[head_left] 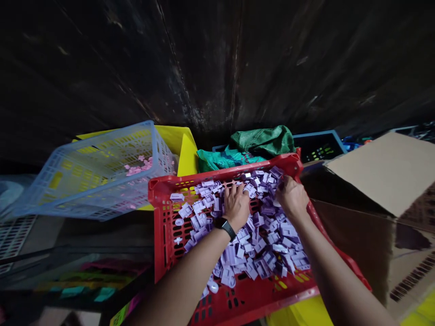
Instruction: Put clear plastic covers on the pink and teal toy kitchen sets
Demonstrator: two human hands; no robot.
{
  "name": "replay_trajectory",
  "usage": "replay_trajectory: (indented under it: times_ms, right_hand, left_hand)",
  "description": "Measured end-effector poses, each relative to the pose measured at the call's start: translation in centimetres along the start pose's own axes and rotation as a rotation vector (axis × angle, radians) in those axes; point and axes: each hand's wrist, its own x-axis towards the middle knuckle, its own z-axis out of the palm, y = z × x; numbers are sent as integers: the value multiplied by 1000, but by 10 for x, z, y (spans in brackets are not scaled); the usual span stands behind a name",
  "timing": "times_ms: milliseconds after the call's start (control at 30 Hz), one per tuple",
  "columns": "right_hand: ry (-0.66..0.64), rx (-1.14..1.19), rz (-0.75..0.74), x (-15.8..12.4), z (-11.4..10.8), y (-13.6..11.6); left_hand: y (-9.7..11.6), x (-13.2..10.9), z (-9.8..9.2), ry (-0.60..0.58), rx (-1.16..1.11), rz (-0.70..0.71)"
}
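A red plastic crate (227, 299) holds a heap of small light-purple plastic pieces (234, 256), many of them box-shaped, some round. Among these pieces, near the crate's far side, lies my left hand (237, 206), its fingers apart and pointing down into the heap. It wears a dark watch (224, 227) on the wrist. My right hand (292, 197) is at the crate's far right corner, with its fingers curled in over the pieces. Whatever those fingers hold is hidden behind the hand.
To the left stands a translucent bluish basket (102, 206) with pink pieces (139, 166), beside a yellow bin (186, 151). Green bags (265, 141) lie behind the crate. An open cardboard box (360, 244) stands at the right. A dark wall (210, 63) rises behind.
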Motion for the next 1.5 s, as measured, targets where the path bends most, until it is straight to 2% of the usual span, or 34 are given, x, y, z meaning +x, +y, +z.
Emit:
replay_trajectory:
  times_ms: [300, 400, 500, 667, 800, 933, 1033, 1133, 1267, 1400, 1500]
  right_hand:
    - [3, -41, -49, 8, -1, 13]
    - [14, -36, -81, 5, 0, 21]
    - [39, 0, -136, -5, 4, 35]
    - [106, 173, -307, -42, 25, 66]
    - [203, 384, -425, -80, 44, 77]
    - [313, 450, -485, -106, 52, 71]
    - [256, 416, -562, -112, 48, 66]
    - [156, 334, -588, -100, 34, 66]
    - [125, 87, -402, -54, 9, 61]
    - [36, -171, -265, -4, -5, 37]
    - [-27, -295, -257, 12, -7, 19]
  left_hand:
    - [2, 16, 10, 61, -10, -51]
    - [-2, 20, 10, 66, -38, -11]
    - [-7, 21, 8, 56, -87, -3]
    - [-12, 10, -5, 79, -235, -139]
    - [-3, -12, -12, 79, -479, -222]
    - [21, -35, 2, -91, -913, -247]
    - [34, -42, 15, -190, -1281, -316]
    - [33, -42, 16, -186, -1577, -419]
    - [20, -43, 3, -232, -1836, -501]
    - [13, -51, -8, -233, -1952, -543]
    - [15, -65, -12, -198, -1974, -570]
